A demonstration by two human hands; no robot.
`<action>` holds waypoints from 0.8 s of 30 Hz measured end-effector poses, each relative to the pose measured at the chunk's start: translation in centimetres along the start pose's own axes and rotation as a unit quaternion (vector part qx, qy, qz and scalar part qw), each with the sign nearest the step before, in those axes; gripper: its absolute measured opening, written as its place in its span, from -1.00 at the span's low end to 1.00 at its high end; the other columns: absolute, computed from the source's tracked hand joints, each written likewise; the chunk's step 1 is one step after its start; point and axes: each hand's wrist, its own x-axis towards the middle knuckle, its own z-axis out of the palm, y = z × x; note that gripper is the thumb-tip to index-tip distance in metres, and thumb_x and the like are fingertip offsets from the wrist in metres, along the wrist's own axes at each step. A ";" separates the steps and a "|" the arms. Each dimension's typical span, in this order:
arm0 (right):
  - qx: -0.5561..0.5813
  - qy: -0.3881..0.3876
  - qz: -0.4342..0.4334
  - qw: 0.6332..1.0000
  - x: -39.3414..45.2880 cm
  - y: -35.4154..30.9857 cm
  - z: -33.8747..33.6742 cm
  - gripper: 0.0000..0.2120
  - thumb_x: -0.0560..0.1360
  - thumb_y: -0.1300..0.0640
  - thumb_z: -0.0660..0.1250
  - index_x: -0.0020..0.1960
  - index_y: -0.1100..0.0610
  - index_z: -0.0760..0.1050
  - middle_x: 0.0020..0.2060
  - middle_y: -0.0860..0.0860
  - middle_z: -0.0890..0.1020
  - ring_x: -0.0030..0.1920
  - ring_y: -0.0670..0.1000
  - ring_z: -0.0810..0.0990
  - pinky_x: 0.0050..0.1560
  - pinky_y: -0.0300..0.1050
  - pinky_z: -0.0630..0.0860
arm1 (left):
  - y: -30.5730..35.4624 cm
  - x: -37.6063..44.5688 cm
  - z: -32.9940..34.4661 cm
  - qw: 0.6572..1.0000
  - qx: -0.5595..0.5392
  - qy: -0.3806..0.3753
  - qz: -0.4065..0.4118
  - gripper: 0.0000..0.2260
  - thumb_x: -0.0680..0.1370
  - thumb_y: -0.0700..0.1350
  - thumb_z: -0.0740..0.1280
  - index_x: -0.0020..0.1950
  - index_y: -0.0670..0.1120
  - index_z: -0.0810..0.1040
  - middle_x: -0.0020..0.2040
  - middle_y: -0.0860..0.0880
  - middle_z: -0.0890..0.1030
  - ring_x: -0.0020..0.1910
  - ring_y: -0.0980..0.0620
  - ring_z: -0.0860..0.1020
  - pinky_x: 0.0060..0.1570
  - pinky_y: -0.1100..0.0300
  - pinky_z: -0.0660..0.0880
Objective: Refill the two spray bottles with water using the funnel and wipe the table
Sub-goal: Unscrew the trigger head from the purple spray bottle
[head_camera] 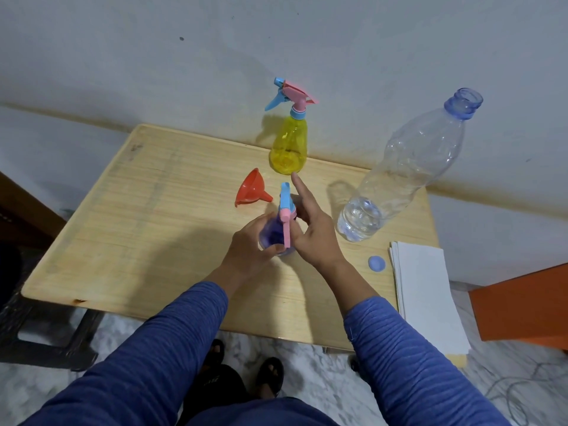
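Blue ribbed sleeves (172,342) are seen entering from the lower edge of the frame, with sandalled feet (270,375) on the marbled floor (310,358) between them. Left hand (249,244), centre frame: fingers wrapped round the body of the purple spray bottle (272,233), which is held upright on the wooden worktop (147,216). Right hand (313,232), just beside it: index finger extended toward the upper centre, remaining fingers closed about the bottle's neck at the pink-and-blue spray head (285,210). Red funnel (250,192): laid on its side, just above and left of the purple bottle, apart from it. Yellow spray bottle (289,149): upright at the far edge of the worktop, upper centre, sprayer fitted. Clear water bottle (408,170): upright at right, uncapped, water only in its lowest part. Blue cap (376,263): lying on the worktop, right of the hands. White tissues (427,296): stacked at the right edge, just beside the cap.
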 end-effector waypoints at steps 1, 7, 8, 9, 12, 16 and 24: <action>0.000 0.007 0.001 1.000 0.1 0.1 0.0 -0.34 0.46 0.21 0.34 0.45 -0.16 0.17 0.16 -0.01 0.52 0.12 -0.11 0.51 0.13 -0.24 0.49 | 0.1 0.0 0.0 1.000 0.000 0.002 -0.004 -0.54 0.38 -0.14 0.49 0.25 -0.08 0.48 0.07 0.07 0.57 -0.01 0.14 0.51 -0.10 0.58 0.34; -0.012 0.000 -0.018 1.000 0.3 0.2 -0.2 -0.45 0.38 0.11 0.23 0.37 -0.07 0.34 0.05 -0.07 0.52 0.07 -0.11 0.50 0.13 -0.18 0.50 | 0.2 0.1 -0.2 1.000 -0.012 -0.014 0.002 -0.46 0.36 -0.04 0.44 0.32 -0.06 0.43 0.17 0.03 0.56 0.09 0.09 0.52 -0.01 0.44 0.39; 0.000 -0.013 -0.012 1.000 0.2 0.0 -0.3 -0.45 0.40 0.11 0.23 0.39 -0.07 0.32 0.14 -0.07 0.53 0.16 -0.10 0.49 0.18 -0.19 0.49 | 0.2 0.1 -0.2 1.000 -0.009 -0.018 0.005 -0.44 0.36 -0.01 0.43 0.33 -0.07 0.42 0.20 0.00 0.56 0.11 0.07 0.52 -0.01 0.42 0.40; 0.012 -0.023 -0.003 1.000 0.2 0.0 -0.4 -0.45 0.43 0.15 0.23 0.41 -0.06 0.31 0.24 -0.06 0.51 0.25 -0.09 0.47 0.22 -0.19 0.49 | 0.2 0.2 -0.2 1.000 -0.004 -0.021 0.008 -0.43 0.36 0.01 0.42 0.33 -0.08 0.42 0.20 -0.01 0.56 0.11 0.06 0.52 -0.01 0.42 0.40; 0.018 -0.016 0.000 1.000 0.5 -0.1 -0.7 -0.44 0.46 0.20 0.24 0.43 -0.08 0.27 0.33 -0.01 0.47 0.31 -0.04 0.46 0.25 -0.14 0.49 | 0.4 0.2 -0.2 1.000 -0.012 -0.024 0.007 -0.41 0.34 0.16 0.36 0.31 -0.05 0.43 0.16 0.04 0.56 0.08 0.09 0.53 -0.02 0.42 0.42; -0.015 0.054 -0.038 0.998 2.8 -1.7 -1.0 -0.40 0.48 0.19 0.37 0.45 0.01 0.24 0.14 -0.02 0.53 0.14 -0.12 0.53 0.21 -0.20 0.49 | -0.1 0.1 -0.1 1.000 -0.013 -0.021 -0.015 -0.37 0.31 0.18 0.36 0.33 -0.04 0.41 0.16 0.10 0.53 0.07 0.11 0.52 0.04 0.31 0.45; -0.095 0.109 -0.130 0.981 8.5 -5.7 -2.4 -0.38 0.47 0.09 0.38 0.46 0.10 0.24 -0.16 -0.16 0.40 -0.09 -0.04 0.42 -0.04 -0.35 0.37 | 0.3 -0.1 0.0 0.998 -0.046 -0.019 -0.038 -0.37 0.31 0.00 0.42 0.37 -0.06 0.39 0.21 0.10 0.49 0.17 0.10 0.48 0.16 0.30 0.42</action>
